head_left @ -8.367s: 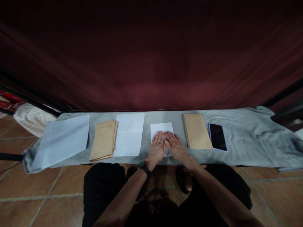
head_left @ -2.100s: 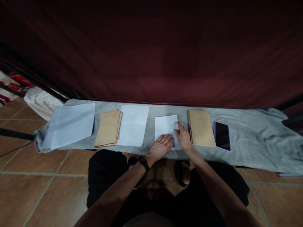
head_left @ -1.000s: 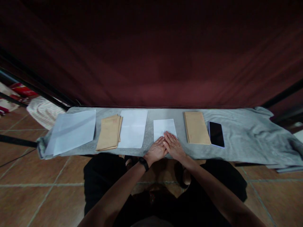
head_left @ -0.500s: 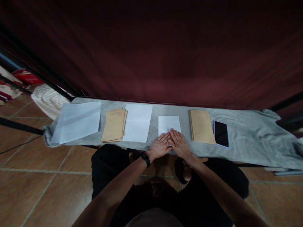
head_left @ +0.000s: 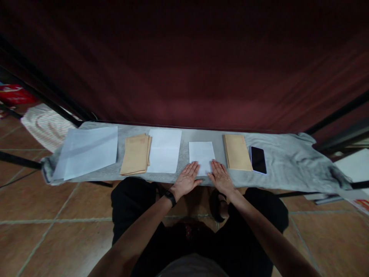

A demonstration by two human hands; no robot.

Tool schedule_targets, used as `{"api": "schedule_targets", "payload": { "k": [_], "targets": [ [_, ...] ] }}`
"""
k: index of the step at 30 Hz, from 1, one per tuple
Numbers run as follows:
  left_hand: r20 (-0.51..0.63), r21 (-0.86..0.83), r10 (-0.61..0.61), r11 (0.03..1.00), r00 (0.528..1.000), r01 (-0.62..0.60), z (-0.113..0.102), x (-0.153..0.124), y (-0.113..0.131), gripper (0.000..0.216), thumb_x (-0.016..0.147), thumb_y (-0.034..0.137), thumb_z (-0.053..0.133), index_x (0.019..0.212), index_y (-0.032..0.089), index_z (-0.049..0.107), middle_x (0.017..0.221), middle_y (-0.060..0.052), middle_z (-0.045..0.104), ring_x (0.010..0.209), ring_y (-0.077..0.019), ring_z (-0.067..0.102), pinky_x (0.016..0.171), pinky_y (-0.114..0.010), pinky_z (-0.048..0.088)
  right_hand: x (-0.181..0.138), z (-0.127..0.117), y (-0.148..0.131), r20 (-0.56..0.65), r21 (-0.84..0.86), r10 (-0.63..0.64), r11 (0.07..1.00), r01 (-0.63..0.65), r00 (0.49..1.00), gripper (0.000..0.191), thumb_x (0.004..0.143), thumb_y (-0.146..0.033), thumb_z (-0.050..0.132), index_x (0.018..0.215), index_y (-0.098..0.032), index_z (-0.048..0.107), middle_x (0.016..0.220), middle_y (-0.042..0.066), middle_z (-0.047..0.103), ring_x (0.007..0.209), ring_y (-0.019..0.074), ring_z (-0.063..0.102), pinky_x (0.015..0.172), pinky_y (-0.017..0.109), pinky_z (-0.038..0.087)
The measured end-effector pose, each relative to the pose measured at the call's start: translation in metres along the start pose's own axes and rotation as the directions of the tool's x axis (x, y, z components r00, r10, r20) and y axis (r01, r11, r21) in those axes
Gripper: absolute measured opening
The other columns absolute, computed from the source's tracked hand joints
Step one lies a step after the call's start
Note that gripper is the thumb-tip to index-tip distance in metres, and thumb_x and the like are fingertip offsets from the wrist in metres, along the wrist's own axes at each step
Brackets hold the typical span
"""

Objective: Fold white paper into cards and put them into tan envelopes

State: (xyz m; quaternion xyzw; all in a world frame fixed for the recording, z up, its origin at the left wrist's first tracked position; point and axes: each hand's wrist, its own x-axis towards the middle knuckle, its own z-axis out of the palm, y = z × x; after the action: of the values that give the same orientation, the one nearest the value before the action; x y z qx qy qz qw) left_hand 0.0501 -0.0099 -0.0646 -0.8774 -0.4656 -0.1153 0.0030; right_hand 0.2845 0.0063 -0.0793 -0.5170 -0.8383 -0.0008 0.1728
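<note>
A folded sheet of white paper [head_left: 201, 152] lies flat on the grey cloth in front of me. My left hand [head_left: 186, 179], with a dark band on its wrist, rests flat along the paper's left edge, fingers stretched out. On the opposite edge lies my right hand [head_left: 221, 177], also flat, with its thumb pointing inward. Bare paper shows between the two hands. Left of them is a larger creased white sheet [head_left: 165, 150], beside a small stack of brown envelopes [head_left: 134, 154]. Another stack of brown envelopes [head_left: 238, 152] sits right of my right hand.
A phone [head_left: 258, 160] lies right of the right-hand envelopes. Large white sheets [head_left: 90, 150] are at the left end of the cloth-covered bench [head_left: 288, 165]. Behind it hangs a dark red curtain [head_left: 184, 77]. Black metal bars [head_left: 20, 159] stand at both sides.
My hands were together at the middle of the folded paper. They have slid apart, one to each side edge. The view has shifted slightly.
</note>
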Motion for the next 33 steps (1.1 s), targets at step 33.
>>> {"api": "schedule_targets", "payload": {
  "k": [33],
  "targets": [
    [0.075,0.077,-0.033,0.997,0.997,0.027,-0.001,0.051,0.013,0.057,0.103,0.040,0.036,0.147,0.003,0.042,0.159,-0.020,0.034,0.152,-0.0265,0.022,0.126,-0.050,0.008,0.067,0.011,0.013,0.188,0.076,-0.100,0.993,0.087,0.977,0.057,0.107,-0.041,0.020,0.154,-0.012,0.037,0.159,0.011,0.037,0.150,0.0206,0.030,0.122,0.043,0.023]
  ]
}}
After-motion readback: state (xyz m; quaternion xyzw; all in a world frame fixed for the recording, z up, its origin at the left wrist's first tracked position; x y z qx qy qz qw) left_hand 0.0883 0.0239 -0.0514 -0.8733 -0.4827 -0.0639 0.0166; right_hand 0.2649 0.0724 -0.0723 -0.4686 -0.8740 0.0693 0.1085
